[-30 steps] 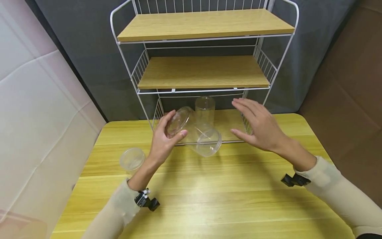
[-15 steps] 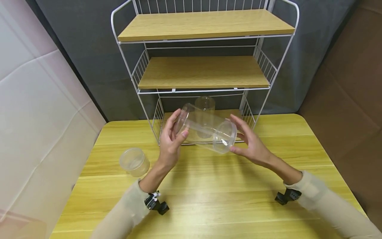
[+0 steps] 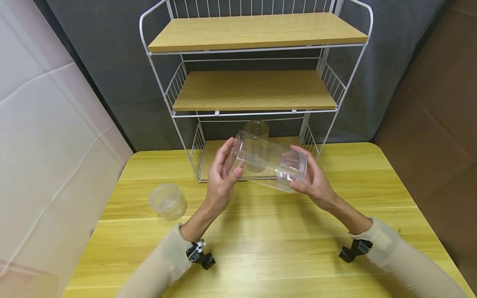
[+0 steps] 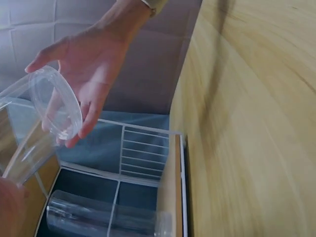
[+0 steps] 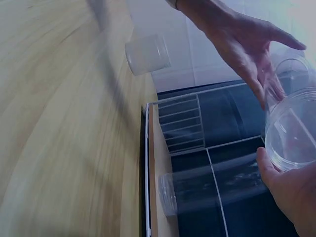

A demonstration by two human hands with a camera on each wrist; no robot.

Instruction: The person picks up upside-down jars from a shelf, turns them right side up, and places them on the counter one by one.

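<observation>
A clear plastic jar (image 3: pixel 273 165) lies tilted on its side in the air, in front of the rack's lowest shelf. My left hand (image 3: pixel 220 182) holds its left end, thumb toward me and fingers around the far side. At the right end, which has a ringed rim, my right hand (image 3: pixel 316 182) grips with thumb and fingers. The right wrist view shows the right thumb (image 5: pixel 268 168) against that rim. Behind the held jar, another tall clear jar (image 3: pixel 257 128) stands upright on the bottom shelf, partly overlapped in the head view.
A white wire rack (image 3: pixel 172 118) with three wooden shelves stands at the back of the table (image 3: pixel 261 248). Left of my left wrist sits a short clear tub (image 3: pixel 168 203). A pale sheet (image 3: pixel 48 136) borders the left side, and a brown panel (image 3: pixel 439 103) the right.
My right hand has come in from the right and taken hold of the jar's ringed end. The jar and my left hand have shifted right, and the jar has turned closer to level.
</observation>
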